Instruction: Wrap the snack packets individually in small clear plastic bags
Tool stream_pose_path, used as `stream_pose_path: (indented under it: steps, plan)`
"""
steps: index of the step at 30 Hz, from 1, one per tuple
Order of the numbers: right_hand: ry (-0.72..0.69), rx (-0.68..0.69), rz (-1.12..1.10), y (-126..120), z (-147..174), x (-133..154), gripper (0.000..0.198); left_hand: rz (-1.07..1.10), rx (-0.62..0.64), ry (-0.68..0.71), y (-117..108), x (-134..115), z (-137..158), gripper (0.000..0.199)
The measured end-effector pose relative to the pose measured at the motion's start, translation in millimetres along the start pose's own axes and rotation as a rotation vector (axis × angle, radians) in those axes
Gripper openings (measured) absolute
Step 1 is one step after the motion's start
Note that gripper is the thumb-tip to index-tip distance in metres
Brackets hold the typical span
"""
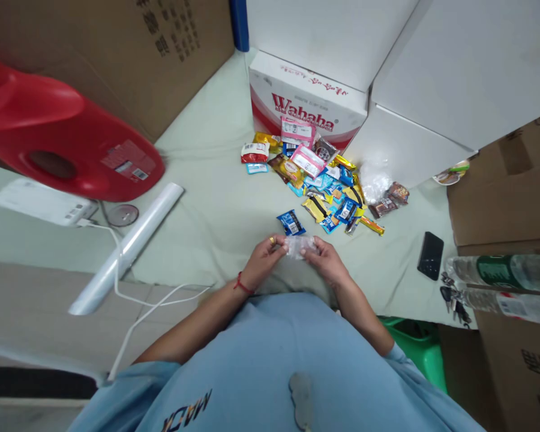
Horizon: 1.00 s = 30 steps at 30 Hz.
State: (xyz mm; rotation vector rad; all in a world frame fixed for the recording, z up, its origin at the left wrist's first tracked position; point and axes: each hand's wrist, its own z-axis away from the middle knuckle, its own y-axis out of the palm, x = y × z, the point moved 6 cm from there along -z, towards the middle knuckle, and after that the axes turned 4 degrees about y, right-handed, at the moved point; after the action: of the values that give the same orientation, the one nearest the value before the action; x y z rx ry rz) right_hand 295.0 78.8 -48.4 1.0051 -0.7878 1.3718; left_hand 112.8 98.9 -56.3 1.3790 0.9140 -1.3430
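Between both hands, close to my body, is a small clear plastic bag (296, 246). My left hand (266, 258) pinches its left end, and a ring and a red bracelet show on that side. At the other end my right hand (326, 260) grips the plastic between thumb and fingers. Just beyond the bag lies a blue snack packet (291, 222). Farther off, a heap of wrapped snacks (326, 186) in blue, yellow, pink and brown spreads over the pale cloth. A crumpled clear bag (375, 181) sits at the heap's right side.
A Wahaha carton (308, 90) stands behind the snacks. Left are a red jug (72, 138), a white tube-shaped roll (130, 246) and a white cable (117, 264). Rightward lie a black phone (431, 255), keys (454, 300) and plastic bottles (504, 271). A green bin (420, 348) is below the edge.
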Motion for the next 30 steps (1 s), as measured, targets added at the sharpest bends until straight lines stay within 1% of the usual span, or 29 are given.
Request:
stream_pose_path:
  steps: [2, 4, 6, 7, 9, 10, 11, 13, 14, 15, 17, 20, 22, 23, 25, 28, 30]
  plan:
    - [0.035, -0.057, -0.065, -6.0, 2.6, -3.7, 0.042, 0.135, -0.023, -0.093, -7.4, 4.2, -1.4, 0.039]
    - [0.075, -0.077, -0.145, -13.3, 6.3, -5.3, 0.043, 0.198, -0.047, -0.162, -16.2, 8.5, -2.8, 0.043]
    - [0.079, -0.094, -0.165, -19.6, 10.6, -4.5, 0.041, 0.179, -0.109, -0.167, -25.9, 9.9, -2.9, 0.046]
    - [0.055, -0.128, -0.142, -23.0, 13.0, -3.1, 0.039, 0.137, -0.157, -0.146, -30.4, 8.8, -1.9, 0.046]
    - [-0.037, -0.252, -0.036, -29.0, 18.6, 0.8, 0.032, 0.062, -0.231, -0.127, -33.7, 5.5, 3.0, 0.046]
    - [-0.097, -0.326, 0.044, -30.5, 21.9, 3.4, 0.027, 0.05, -0.221, -0.145, -30.2, 4.3, 5.9, 0.045]
    - [-0.163, -0.391, 0.141, -29.9, 25.4, 6.4, 0.023, 0.066, -0.17, -0.186, -23.0, 3.8, 8.6, 0.045]
    - [-0.302, -0.465, 0.356, -21.5, 31.1, 12.7, 0.015, 0.137, -0.03, -0.273, -3.9, 1.9, 12.9, 0.049]
    - [-0.368, -0.466, 0.456, -14.2, 32.8, 15.1, 0.012, 0.171, 0.02, -0.3, 4.4, 0.1, 13.5, 0.051]
    - [-0.424, -0.441, 0.543, -5.6, 33.6, 16.4, 0.011, 0.193, 0.04, -0.313, 10.1, -1.6, 12.5, 0.053]
    - [-0.488, -0.351, 0.653, 10.9, 33.2, 15.7, 0.013, 0.197, 0.02, -0.303, 14.1, -3.2, 6.5, 0.053]
    - [-0.474, -0.17, 0.68, 26.0, 31.3, 10.4, 0.02, 0.161, -0.037, -0.268, 9.5, 0.5, -4.4, 0.048]
    - [-0.433, -0.072, 0.628, 27.9, 31.3, 8.3, 0.035, 0.129, -0.064, -0.242, 4.4, 3.9, -7.7, 0.046]
    - [-0.417, -0.053, 0.602, 26.6, 31.6, 8.6, 0.041, 0.115, -0.072, -0.231, 2.6, 5.1, -7.7, 0.046]
    - [-0.4, -0.086, 0.58, 21.0, 31.7, 11.8, 0.043, 0.092, -0.074, -0.215, 1.7, 6.3, -5.4, 0.045]
    - [-0.367, -0.122, 0.57, 16.5, 27.3, 15.7, 0.029, 0.075, -0.031, -0.21, 5.8, 6.0, -0.9, 0.045]
    - [-0.301, -0.122, 0.479, 13.7, 21.5, 14.3, 0.026, 0.079, 0.009, -0.213, 7.4, 5.5, 0.9, 0.044]
